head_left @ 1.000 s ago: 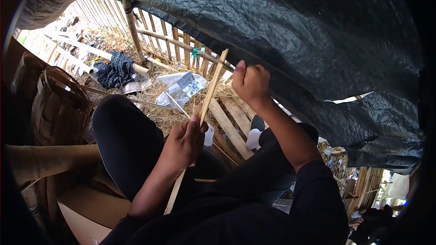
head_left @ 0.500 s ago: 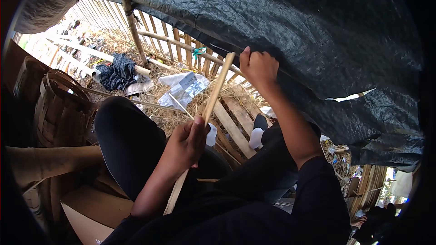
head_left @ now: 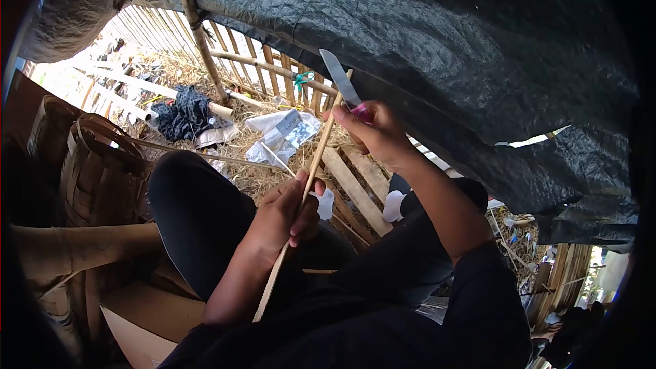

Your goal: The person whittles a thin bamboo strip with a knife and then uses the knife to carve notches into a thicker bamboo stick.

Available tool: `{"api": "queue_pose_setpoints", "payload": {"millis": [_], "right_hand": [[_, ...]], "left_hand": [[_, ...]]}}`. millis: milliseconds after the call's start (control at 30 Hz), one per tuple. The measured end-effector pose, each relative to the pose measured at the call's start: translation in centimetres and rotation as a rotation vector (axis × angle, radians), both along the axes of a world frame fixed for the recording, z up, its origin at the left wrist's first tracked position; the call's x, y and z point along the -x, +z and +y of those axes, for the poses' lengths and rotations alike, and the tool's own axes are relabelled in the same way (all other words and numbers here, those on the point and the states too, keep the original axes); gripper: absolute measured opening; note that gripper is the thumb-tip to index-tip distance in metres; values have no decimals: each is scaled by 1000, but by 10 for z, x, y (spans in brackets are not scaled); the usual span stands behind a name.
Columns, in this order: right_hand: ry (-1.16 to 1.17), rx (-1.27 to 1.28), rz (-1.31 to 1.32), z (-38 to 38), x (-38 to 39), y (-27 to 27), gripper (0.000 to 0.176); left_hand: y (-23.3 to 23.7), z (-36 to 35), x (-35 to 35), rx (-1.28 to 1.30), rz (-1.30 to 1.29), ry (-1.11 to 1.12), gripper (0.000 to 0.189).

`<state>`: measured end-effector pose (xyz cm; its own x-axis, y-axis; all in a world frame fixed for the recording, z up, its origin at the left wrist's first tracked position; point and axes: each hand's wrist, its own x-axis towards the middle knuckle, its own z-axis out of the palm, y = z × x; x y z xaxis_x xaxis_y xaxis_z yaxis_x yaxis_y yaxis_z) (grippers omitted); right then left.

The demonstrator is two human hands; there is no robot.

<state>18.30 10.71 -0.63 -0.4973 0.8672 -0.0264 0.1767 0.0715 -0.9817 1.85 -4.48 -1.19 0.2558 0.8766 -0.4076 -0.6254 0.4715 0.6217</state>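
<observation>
A long, narrow bamboo strip (head_left: 318, 149) slants up across the middle of the view, its lower end near my lap. My left hand (head_left: 285, 215) is wrapped around it at about mid-length. Higher up, my right hand (head_left: 372, 130) grips a knife (head_left: 338, 75) by its pink handle (head_left: 362, 112). The blade points up and to the left, crossing the strip near its top end. My right thumb and fingertips are right at the strip, just below the blade.
A black tarp (head_left: 424, 48) hangs low on the right. Wooden slats (head_left: 355, 191) and straw lie below, with a printed plastic bag (head_left: 287, 130) and a dark cloth (head_left: 183, 115). Woven baskets (head_left: 99, 171) and a thick bamboo pole (head_left: 89, 246) stand left, above a cardboard box (head_left: 154, 321).
My right hand has come down and left to the strip, and the knife now shows in it. The strip has turned in my left hand, showing a narrower side.
</observation>
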Motion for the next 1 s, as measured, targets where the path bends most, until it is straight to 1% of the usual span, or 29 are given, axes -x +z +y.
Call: {"api": "queue_pose_setpoints", "payload": {"millis": [33,67,100,133,167,200,267,300,367,400,467,500,533,567,600,667,700,733,800,833,933,967,1000], "right_hand": [[39,50,20,-3,2,2,31],[77,101,40,-5,4,3,29],[64,164,73,-6,4,5,27],[63,165,80,-6,3,5,27],[43,166,88,-4,2,6,28],[23,167,94,-2,0,7,28],[17,199,108,6,-6,7,28],[-66,221,105,12,-9,8,28],[-187,234,137,26,-17,9,29],[-252,233,158,34,-21,12,30],[-296,204,194,54,-35,5,33],[-297,206,195,63,-40,3,33],[-303,146,62,71,-45,1,34],[-309,84,-71,78,-47,-2,36],[-309,84,-70,84,-48,-11,36],[-524,-490,-160,94,-49,-31,41],[-433,-421,-256,86,-54,-17,38],[-432,-419,-260,82,-57,-15,38],[-163,-442,-311,76,-58,-14,34],[-130,-475,-362,68,-55,-13,33],[-164,-392,-383,67,-46,-28,36],[-202,-446,-418,75,-45,-40,42],[-200,-443,-423,81,-44,-47,42]], "left_hand": [[-1,2,-3,33,-122,-12,39],[1,3,-5,34,-117,-13,39],[3,6,-8,45,-50,-13,39],[5,7,-10,56,17,-15,39],[-3,11,-10,2,73,-38,43],[-1,11,-11,2,78,-41,43],[1,12,-13,-17,99,-126,48],[1,11,-14,-18,103,-130,48],[-1,8,-16,-35,55,-268,50],[0,7,-18,-31,58,-271,50],[2,7,-24,-59,204,-295,50],[5,7,-28,-35,222,-240,45],[1,7,-29,-33,223,-241,45],[-8,8,-30,-9,155,-193,42],[-13,8,-30,14,86,-143,39],[-12,8,-27,14,135,-104,38],[-12,8,-25,13,182,-65,37],[-13,8,-22,16,179,-66,37],[-14,8,-14,-31,213,-86,42],[-13,7,-13,-32,236,-88,43],[-17,5,-14,-43,289,-127,45],[-19,4,-15,-41,284,-128,45],[-22,4,-17,-28,359,-123,45]]}}
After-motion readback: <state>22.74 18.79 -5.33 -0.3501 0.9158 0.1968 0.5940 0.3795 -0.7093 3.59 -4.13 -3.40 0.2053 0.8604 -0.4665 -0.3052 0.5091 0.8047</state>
